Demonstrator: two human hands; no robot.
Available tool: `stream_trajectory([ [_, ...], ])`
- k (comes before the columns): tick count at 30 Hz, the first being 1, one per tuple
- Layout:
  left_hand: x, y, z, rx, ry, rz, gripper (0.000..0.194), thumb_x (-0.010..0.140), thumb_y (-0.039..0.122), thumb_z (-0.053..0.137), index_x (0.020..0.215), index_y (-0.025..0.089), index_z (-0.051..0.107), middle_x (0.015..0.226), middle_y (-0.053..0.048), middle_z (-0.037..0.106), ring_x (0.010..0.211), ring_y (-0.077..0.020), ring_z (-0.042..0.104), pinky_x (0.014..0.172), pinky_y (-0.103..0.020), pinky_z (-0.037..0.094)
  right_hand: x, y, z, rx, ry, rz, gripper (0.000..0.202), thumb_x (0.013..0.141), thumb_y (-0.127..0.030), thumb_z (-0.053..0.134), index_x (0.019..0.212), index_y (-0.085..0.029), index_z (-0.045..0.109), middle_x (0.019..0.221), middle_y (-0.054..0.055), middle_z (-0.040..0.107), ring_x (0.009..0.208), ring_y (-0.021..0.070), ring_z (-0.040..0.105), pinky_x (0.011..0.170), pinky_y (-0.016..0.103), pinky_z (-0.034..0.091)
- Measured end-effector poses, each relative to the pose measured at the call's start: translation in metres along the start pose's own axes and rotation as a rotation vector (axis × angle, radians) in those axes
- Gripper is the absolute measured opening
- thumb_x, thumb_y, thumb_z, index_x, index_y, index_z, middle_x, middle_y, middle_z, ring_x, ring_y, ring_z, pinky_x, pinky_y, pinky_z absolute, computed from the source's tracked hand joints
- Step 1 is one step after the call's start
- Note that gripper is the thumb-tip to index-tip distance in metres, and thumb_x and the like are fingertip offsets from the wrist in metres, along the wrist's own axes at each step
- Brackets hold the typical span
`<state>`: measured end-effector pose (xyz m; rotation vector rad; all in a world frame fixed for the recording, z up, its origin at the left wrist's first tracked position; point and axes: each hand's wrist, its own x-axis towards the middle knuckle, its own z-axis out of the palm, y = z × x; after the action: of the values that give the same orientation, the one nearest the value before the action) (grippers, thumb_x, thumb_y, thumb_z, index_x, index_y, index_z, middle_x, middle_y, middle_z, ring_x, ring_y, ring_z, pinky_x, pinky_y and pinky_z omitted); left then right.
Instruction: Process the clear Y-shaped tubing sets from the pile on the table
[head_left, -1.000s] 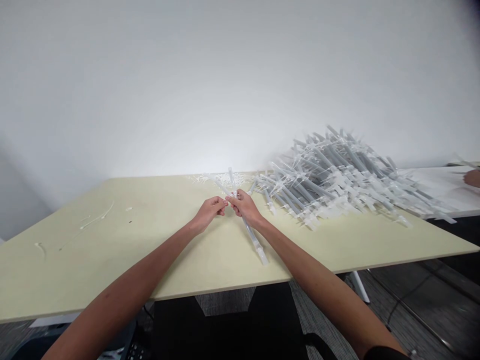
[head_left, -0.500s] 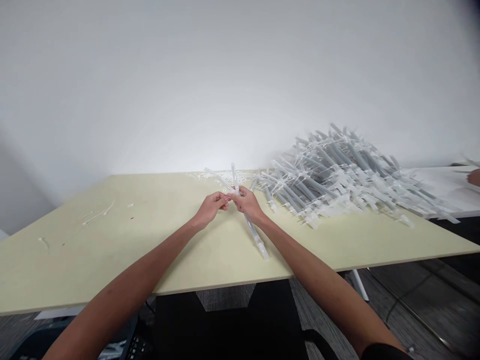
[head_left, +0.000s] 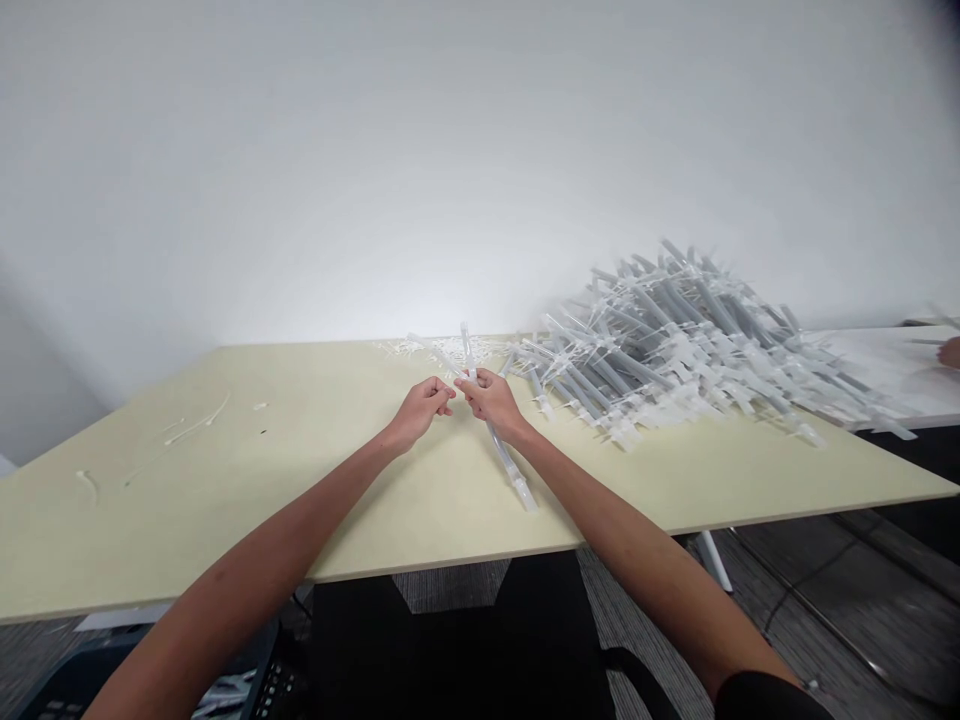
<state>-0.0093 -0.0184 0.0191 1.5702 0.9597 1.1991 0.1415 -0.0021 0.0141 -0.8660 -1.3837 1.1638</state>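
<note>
Branched translucent tube (head_left: 504, 458) is what you have in your right hand (head_left: 491, 400), above the near middle part of the pale yellow table (head_left: 375, 520). Your right thumb and fingers are closed around it just below where two arms spread away from you, one nearly straight, the other slanting left; its long lower part slopes out beneath your hand toward the table's near edge, ending in a whitish end piece. Your left hand (head_left: 425, 405) is just beside your right, its fingers curled in and the thumb drawn up to them; you cannot tell from this view whether they pinch something thin. Beyond your hands, small white pieces (head_left: 487, 349) lie scattered near the wall (head_left: 375, 180). To your right is a large heap of similar tubes (head_left: 675, 345), while a few thin pale strips (head_left: 199, 428) lie on your left. Another person's hand (head_left: 950, 352) shows at the far right edge.
</note>
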Motion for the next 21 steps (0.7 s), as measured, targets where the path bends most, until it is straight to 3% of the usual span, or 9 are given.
stream_trajectory([
  [5, -0.002, 0.006, 0.002, 0.015, 0.003, -0.037, 0.021, 0.074, 0.032, 0.055, 0.065, 0.018, 0.043, 0.054, 0.005, 0.04, 0.058, -0.0111, 0.048, 0.072, -0.032, 0.045, 0.001, 0.002, -0.001, -0.008, 0.014, 0.005, 0.033, 0.067, -0.044, 0.066, 0.082, -0.017, 0.057, 0.057, -0.005, 0.045, 0.04, 0.0036, 0.03, 0.035, 0.018, 0.019],
  [13, -0.006, 0.007, 0.002, -0.072, -0.089, -0.016, 0.017, 0.073, 0.028, 0.054, 0.063, 0.019, 0.044, 0.052, 0.006, 0.033, 0.058, -0.0102, 0.045, 0.078, -0.035, 0.046, 0.004, 0.004, -0.006, 0.044, 0.038, 0.015, 0.032, 0.066, -0.044, 0.067, 0.079, -0.016, 0.056, 0.057, -0.004, 0.049, 0.039, 0.0038, 0.03, 0.033, 0.018, 0.018],
  [18, -0.006, 0.003, 0.0, -0.14, -0.105, -0.052, 0.019, 0.073, 0.03, 0.056, 0.062, 0.018, 0.046, 0.057, 0.002, 0.04, 0.076, -0.0153, 0.051, 0.078, -0.034, 0.046, 0.002, -0.002, -0.01, 0.095, -0.001, -0.001, 0.035, 0.07, -0.046, 0.063, 0.09, -0.018, 0.058, 0.06, -0.002, 0.052, 0.042, 0.0048, 0.034, 0.034, 0.017, 0.022],
  [21, -0.005, 0.002, -0.002, -0.192, -0.12, -0.084, 0.023, 0.077, 0.038, 0.054, 0.072, 0.016, 0.052, 0.074, -0.002, 0.051, 0.073, -0.0143, 0.053, 0.076, -0.036, 0.047, 0.0, -0.008, -0.011, 0.114, -0.034, -0.03, 0.039, 0.076, -0.049, 0.056, 0.099, -0.018, 0.058, 0.061, -0.002, 0.053, 0.043, 0.0055, 0.035, 0.035, 0.017, 0.024],
])
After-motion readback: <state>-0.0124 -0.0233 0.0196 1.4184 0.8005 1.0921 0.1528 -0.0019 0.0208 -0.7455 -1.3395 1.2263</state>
